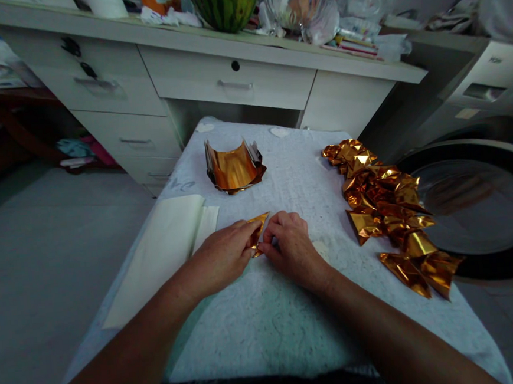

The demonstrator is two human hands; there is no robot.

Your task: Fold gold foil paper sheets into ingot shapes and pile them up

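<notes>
A small piece of gold foil paper point(260, 220), partly folded with a pointed upper corner, lies between my hands on the cloth-covered table. My left hand point(225, 250) presses on its left side, fingers together and covering much of it. With thumb and fingertips closed, my right hand point(289, 242) pinches its lower right edge. Beyond them a curved stack of gold foil sheets point(236, 169) rests with its sides curling up. Along the right side lies a heap of folded gold foil pieces point(381, 200). Left of my hands is a stack of pale paper point(159, 256).
A white desk point(265, 76) with drawers stands behind the table, bearing a watermelon point(224, 2) and plastic-wrapped items. The open round door point(474, 198) of a washing machine point(474, 89) reaches close to the table's right edge.
</notes>
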